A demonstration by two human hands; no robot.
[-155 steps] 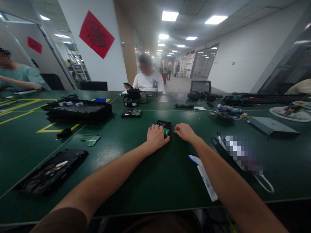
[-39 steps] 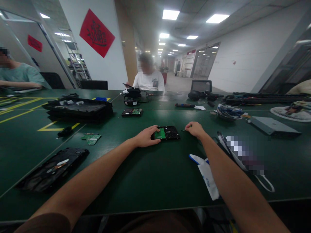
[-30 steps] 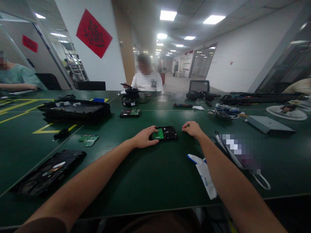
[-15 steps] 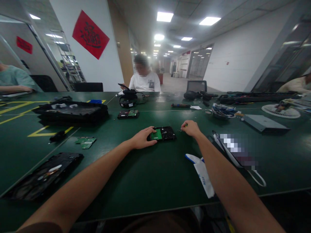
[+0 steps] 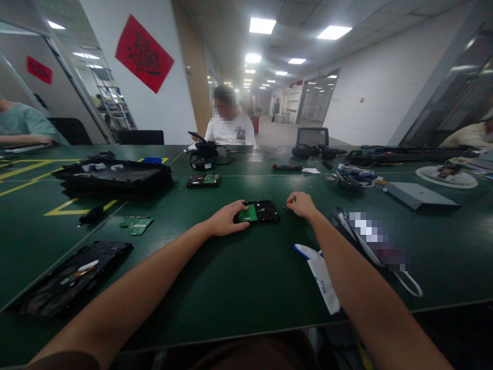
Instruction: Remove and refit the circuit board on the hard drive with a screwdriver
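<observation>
A black hard drive (image 5: 265,211) with a green circuit board (image 5: 248,212) lies flat on the table. My left hand (image 5: 229,218) grips its left end, thumb at the near edge and fingers over the far side. Just right of the drive, my right hand (image 5: 302,205) is closed in a pinch, apart from the drive. A small tool with a yellow part (image 5: 294,200) shows between those fingers; most of it is hidden. Tiny metal bits (image 5: 284,207), too small to name surely, are at the fingertips. A second drive (image 5: 204,180) lies farther back.
Loose green boards (image 5: 136,225) and a black casing (image 5: 73,277) are at left, with stacked black trays (image 5: 115,177) behind. White-and-blue packaging (image 5: 321,280) lies by my right forearm. A grey metal box (image 5: 421,196) stands at right. Across the table (image 5: 231,288) sits a person (image 5: 231,128).
My right hand has shifted only slightly at the tiny bits, and more of the yellow part shows. My left hand stays on the hard drive.
</observation>
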